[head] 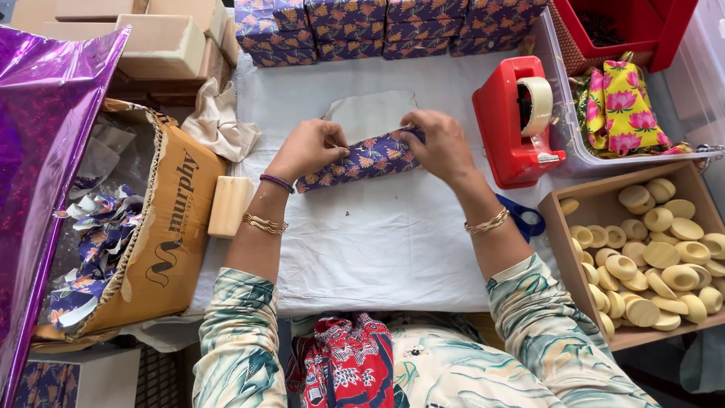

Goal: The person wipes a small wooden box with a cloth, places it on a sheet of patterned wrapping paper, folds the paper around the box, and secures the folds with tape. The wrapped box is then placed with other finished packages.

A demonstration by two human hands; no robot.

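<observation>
Holding a small packet (362, 160) between them, our two hands work on the white cloth (393, 242) in the middle of the table. Our left hand (308, 149) is closed on the left end of the packet, the fingers pinching the purple paper with orange flowers. Our right hand (440, 143) is clamped on the right end, the fingers curled over the top edge. The packet lies tilted, with its right end further from us. Behind it we see a pale sheet (374, 112) lying flat on the cloth. Just left of our left wrist a plain wooden block (229, 205) rests at the cloth's edge. Right of our right hand stands a red tape dispenser (513, 125), and blue scissors (526, 221) lie beside our right forearm. Further right a wooden tray (563, 242) is full of round pale pieces (657, 261). At the far edge wrapped packets (385, 26) of the same paper are stacked in a row. On the left a cardboard box (170, 227) holds paper scraps (94, 242).
</observation>
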